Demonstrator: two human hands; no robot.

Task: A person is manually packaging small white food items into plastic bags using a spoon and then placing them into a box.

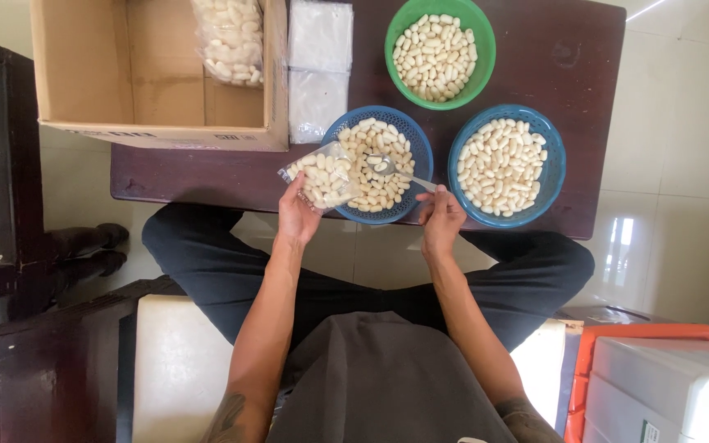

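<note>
Left hand [297,215] grips the clear bag [326,175] of white pieces at the near-left rim of the middle blue basket [417,148], right hand [441,217] closed on the spoon [387,166]; advisable: keep bag mouth over the basket, tip level scoops.

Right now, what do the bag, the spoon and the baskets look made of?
Bag in the left hand: thin clear plastic, glossy; the pale pieces show through. Spoon in the right hand: probably metal, silvery with a bright glint. Baskets, blue, blue and green: likely moulded plastic, uniformly coloured, perforated.
</note>
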